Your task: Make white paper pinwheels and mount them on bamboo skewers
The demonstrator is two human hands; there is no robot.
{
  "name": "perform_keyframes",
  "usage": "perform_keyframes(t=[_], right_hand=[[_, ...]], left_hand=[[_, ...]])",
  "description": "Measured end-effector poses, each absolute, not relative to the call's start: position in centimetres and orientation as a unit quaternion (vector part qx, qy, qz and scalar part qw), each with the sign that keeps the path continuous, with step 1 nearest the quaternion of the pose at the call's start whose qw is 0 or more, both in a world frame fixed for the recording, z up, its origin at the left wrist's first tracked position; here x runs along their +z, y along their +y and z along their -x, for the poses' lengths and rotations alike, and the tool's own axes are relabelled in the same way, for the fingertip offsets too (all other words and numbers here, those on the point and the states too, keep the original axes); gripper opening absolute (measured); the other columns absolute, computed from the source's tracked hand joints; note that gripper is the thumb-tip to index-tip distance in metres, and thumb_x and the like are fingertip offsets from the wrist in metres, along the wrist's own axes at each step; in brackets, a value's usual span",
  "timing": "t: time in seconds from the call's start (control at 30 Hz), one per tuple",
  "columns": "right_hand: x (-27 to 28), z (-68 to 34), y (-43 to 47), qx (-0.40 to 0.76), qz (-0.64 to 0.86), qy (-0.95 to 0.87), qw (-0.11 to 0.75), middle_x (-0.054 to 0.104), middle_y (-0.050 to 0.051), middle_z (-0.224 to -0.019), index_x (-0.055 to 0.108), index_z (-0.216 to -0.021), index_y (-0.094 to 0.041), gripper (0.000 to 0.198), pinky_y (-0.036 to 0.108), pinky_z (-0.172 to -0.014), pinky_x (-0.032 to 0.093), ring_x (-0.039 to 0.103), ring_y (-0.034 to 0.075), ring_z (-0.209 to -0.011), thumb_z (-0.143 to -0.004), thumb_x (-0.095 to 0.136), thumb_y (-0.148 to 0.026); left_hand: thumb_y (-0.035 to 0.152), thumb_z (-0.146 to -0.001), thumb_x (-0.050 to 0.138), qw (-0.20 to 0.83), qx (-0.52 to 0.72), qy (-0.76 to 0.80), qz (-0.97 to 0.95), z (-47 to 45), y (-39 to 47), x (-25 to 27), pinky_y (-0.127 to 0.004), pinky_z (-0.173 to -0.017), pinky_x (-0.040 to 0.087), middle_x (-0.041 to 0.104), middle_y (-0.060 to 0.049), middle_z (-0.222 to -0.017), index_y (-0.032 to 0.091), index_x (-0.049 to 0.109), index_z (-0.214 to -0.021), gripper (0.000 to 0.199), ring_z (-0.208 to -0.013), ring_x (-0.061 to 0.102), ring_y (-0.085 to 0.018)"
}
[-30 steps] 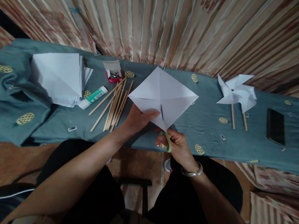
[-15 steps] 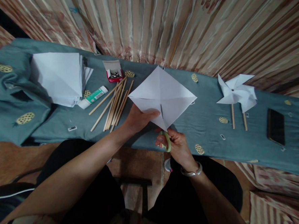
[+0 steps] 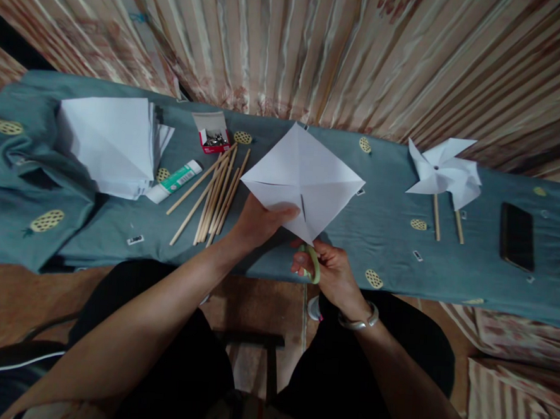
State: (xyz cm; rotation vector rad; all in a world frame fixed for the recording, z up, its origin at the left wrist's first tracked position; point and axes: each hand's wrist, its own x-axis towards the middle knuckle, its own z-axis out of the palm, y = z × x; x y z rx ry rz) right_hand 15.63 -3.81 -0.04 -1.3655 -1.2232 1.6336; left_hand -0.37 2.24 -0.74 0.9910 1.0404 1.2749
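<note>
A creased white square of paper (image 3: 325, 168) is held corner-up like a diamond over the table. My left hand (image 3: 265, 221) grips its lower left side, thumb on top and the other fingers hidden beneath. One slit runs inward from the left corner, and a dark scissor blade shows along another from the bottom corner. My right hand (image 3: 331, 266) is closed round the pale green handles of the scissors (image 3: 315, 268) at that bottom corner. Most of the blades are hidden by the paper.
Left of the paper lie wooden sticks (image 3: 208, 211), a glue tube (image 3: 175, 181), a red box of metal pins (image 3: 214, 139) and a paper stack (image 3: 108, 142). To the right are paper pinwheels (image 3: 446, 169) on sticks and a phone (image 3: 517, 236). A patterned green cloth (image 3: 392, 241) covers the table.
The paper's right corner has shifted slightly left. Both hands and the scissors stay almost where they were.
</note>
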Motion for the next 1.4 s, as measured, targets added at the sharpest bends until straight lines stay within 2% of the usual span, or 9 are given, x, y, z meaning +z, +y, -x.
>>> perform_keyframes(t=[0.5,0.77,0.87,0.97,1.1,1.2,1.27,1.4], right_hand=[[-0.2,-16.0,-3.9,0.621,0.511,-0.500,0.321,0.070,0.001,-0.066,0.071,-0.092,-0.019,0.045,0.025,-0.051,0.048,0.059,0.012,-0.054,-0.071,0.075,-0.059],[0.4,-16.3,-4.1,0.641,0.498,-0.504,0.294,0.069,0.001,-0.067,0.070,-0.093,-0.018,0.048,0.024,-0.052,0.049,0.059,0.012,-0.055,-0.074,0.071,-0.063],[0.5,-16.6,-4.3,0.656,0.484,-0.509,0.277,0.068,0.000,-0.068,0.069,-0.094,-0.018,0.045,0.022,-0.050,0.048,0.059,0.011,-0.055,-0.076,0.071,-0.060],[0.5,-17.2,-4.5,0.670,0.473,-0.512,0.256,0.067,0.000,-0.069,0.069,-0.098,-0.018,0.042,0.022,-0.052,0.048,0.061,0.011,-0.057,-0.078,0.071,-0.055],[0.9,-19.2,-4.5,0.704,0.451,-0.507,0.208,0.068,0.001,-0.070,0.069,-0.098,-0.016,0.040,0.021,-0.056,0.047,0.060,0.010,-0.059,-0.077,0.075,-0.050],[1.4,-21.3,-4.1,0.723,0.432,-0.513,0.165,0.068,0.002,-0.070,0.070,-0.097,-0.016,0.043,0.022,-0.056,0.047,0.059,0.010,-0.058,-0.076,0.075,-0.053],[1.9,-22.7,-3.9,0.719,0.430,-0.516,0.178,0.069,0.003,-0.071,0.070,-0.100,-0.016,0.049,0.023,-0.055,0.047,0.058,0.011,-0.057,-0.076,0.073,-0.058],[2.3,-24.6,-3.5,0.687,0.448,-0.505,0.268,0.069,0.005,-0.074,0.070,-0.106,-0.017,0.056,0.026,-0.057,0.046,0.057,0.013,-0.058,-0.076,0.069,-0.064]], left_hand=[[0.023,-0.057,0.079,0.570,0.558,0.438,-0.415,0.3,2.3,-1.0,-0.035,-0.078,0.054,0.070,-0.004,-0.085,0.015,0.066,-0.085,0.032,-0.080,0.063,-0.019],[0.026,-0.059,0.079,0.549,0.542,0.466,-0.433,0.8,2.6,-0.6,-0.037,-0.081,0.054,0.072,-0.005,-0.089,0.017,0.067,-0.086,0.031,-0.085,0.066,-0.023],[0.027,-0.061,0.077,0.536,0.553,0.468,-0.433,1.2,2.9,0.0,-0.040,-0.086,0.053,0.073,-0.006,-0.094,0.020,0.068,-0.086,0.028,-0.092,0.067,-0.025],[0.027,-0.062,0.076,0.517,0.568,0.469,-0.436,1.7,3.4,0.3,-0.042,-0.089,0.052,0.074,-0.005,-0.089,0.021,0.069,-0.086,0.026,-0.096,0.067,-0.027],[0.026,-0.061,0.076,0.494,0.597,0.460,-0.434,2.4,4.0,0.0,-0.044,-0.092,0.051,0.074,-0.003,-0.083,0.022,0.069,-0.091,0.030,-0.096,0.067,-0.027],[0.025,-0.062,0.077,0.499,0.596,0.456,-0.433,2.9,4.2,-0.3,-0.043,-0.091,0.051,0.074,-0.004,-0.089,0.022,0.069,-0.091,0.030,-0.096,0.067,-0.026],[0.025,-0.061,0.078,0.499,0.590,0.459,-0.438,3.0,4.1,-0.3,-0.042,-0.091,0.052,0.074,-0.005,-0.095,0.023,0.069,-0.091,0.032,-0.097,0.067,-0.026],[0.025,-0.058,0.079,0.522,0.556,0.465,-0.450,2.9,3.8,0.0,-0.042,-0.088,0.052,0.073,-0.006,-0.093,0.019,0.067,-0.090,0.035,-0.094,0.068,-0.027]])
